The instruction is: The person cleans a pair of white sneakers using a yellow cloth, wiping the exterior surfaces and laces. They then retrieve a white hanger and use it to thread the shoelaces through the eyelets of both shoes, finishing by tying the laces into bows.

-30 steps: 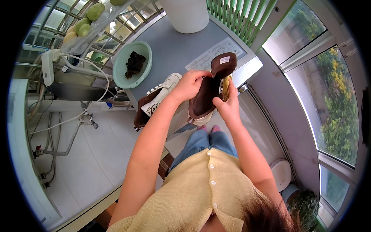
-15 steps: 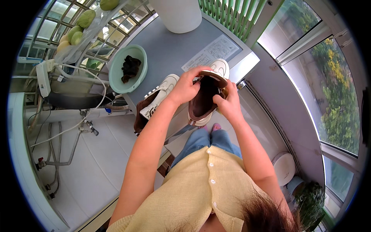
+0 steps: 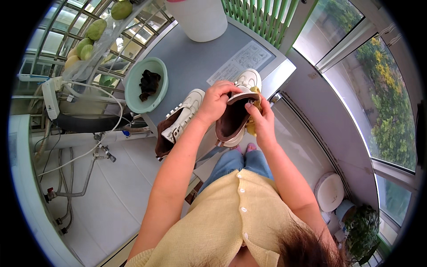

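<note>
I hold a white sneaker with a brown lining [image 3: 235, 120] above the edge of a grey washing-machine top [image 3: 200, 62]. My left hand [image 3: 215, 103] grips its side near the opening. My right hand [image 3: 262, 120] holds the other side, with a yellow cloth [image 3: 252, 127] bunched under its fingers against the shoe. The matching second sneaker [image 3: 180, 122] lies on its side on the grey top, just left of my left hand.
A green basin [image 3: 135, 93] holding a dark rag [image 3: 149, 82] sits at the top's left edge. A white bucket [image 3: 202, 20] stands at the back, an instruction sheet [image 3: 240, 62] beside it. Green fruit in a bag [image 3: 95, 31], pipes and a tap [image 3: 104, 151] lie left.
The sneaker has turned in my hands: its opening now faces me and the white toe points away. The view has shifted slightly down and left.
</note>
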Motion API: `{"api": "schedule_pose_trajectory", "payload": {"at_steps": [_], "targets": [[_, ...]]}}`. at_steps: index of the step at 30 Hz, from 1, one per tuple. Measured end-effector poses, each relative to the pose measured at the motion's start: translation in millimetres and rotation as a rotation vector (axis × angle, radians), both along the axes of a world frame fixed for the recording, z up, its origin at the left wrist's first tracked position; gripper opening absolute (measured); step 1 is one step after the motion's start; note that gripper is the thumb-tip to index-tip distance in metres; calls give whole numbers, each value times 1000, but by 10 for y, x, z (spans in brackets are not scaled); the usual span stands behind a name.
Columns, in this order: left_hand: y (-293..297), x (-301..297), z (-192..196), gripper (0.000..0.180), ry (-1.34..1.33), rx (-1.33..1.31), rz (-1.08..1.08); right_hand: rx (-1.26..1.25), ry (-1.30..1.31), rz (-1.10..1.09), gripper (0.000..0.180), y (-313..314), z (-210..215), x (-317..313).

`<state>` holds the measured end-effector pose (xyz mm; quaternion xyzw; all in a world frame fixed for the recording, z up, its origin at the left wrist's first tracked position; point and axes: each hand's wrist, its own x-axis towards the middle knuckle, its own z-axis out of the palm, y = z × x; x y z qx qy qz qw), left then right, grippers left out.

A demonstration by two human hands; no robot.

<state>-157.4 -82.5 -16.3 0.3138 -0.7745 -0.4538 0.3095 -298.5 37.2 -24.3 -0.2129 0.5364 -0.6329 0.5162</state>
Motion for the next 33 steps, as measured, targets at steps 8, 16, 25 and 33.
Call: {"api": "schedule_pose_trajectory", "payload": {"at_steps": [8, 16, 25, 33], "targets": [[124, -92, 315, 26, -35, 180, 8, 66, 635, 108, 76, 40, 119, 46], [186, -40, 560, 26, -390, 39, -169, -24, 463, -24, 76, 16, -116, 84], [650, -148, 655, 27, -681, -555, -217, -1, 213, -9, 74, 146, -231, 35], [1135, -86, 840, 29, -573, -148, 9, 82, -173, -67, 59, 315, 56, 298]]}}
